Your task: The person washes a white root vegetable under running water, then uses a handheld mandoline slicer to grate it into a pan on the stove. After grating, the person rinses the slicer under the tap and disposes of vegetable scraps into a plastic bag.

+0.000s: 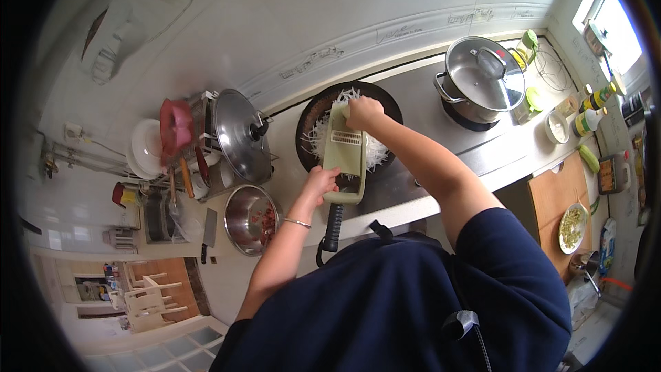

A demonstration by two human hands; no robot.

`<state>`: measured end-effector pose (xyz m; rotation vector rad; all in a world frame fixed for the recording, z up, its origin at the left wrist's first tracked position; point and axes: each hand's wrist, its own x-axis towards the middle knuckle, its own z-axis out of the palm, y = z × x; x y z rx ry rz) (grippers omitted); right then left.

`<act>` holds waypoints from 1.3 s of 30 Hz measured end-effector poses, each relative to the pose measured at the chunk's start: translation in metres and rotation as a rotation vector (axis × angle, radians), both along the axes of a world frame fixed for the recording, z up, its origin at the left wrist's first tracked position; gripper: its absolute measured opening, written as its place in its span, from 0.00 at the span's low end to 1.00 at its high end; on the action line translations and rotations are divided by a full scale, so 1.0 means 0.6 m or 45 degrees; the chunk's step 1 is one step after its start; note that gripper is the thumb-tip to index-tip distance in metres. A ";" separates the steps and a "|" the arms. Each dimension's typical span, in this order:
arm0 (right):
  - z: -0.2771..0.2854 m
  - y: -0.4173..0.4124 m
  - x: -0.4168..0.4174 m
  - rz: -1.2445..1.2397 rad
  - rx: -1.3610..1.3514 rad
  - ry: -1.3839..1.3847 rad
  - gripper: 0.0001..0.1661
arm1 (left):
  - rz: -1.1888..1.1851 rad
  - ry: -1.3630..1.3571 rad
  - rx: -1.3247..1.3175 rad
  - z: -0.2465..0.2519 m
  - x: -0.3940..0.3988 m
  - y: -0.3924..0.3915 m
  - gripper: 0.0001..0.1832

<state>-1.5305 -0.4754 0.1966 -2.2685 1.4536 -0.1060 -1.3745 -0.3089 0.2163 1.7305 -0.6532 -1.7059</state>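
A pale green grater board (345,157) with a metal shredding insert lies tilted over a dark wok (390,106). My left hand (319,186) grips the board's near end by its left edge. At the far end, my right hand (364,112) is closed over the board; what its fingers hold is mostly hidden, though a pale bit shows beside them. White shreds (377,152) of a vegetable lie in the wok beneath and around the board. The wok's black handle (333,227) points toward me.
A lidded steel pot (480,80) stands right of the wok. To the left are a large domed lid (240,134), a steel bowl (250,219) with red meat pieces and a cleaver (209,230). Far right, a plate (572,227) of chopped green food rests on a wooden board (552,194).
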 end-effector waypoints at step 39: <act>0.061 0.110 -0.004 0.309 0.065 0.068 0.28 | 0.020 0.023 0.056 -0.016 0.022 0.013 0.07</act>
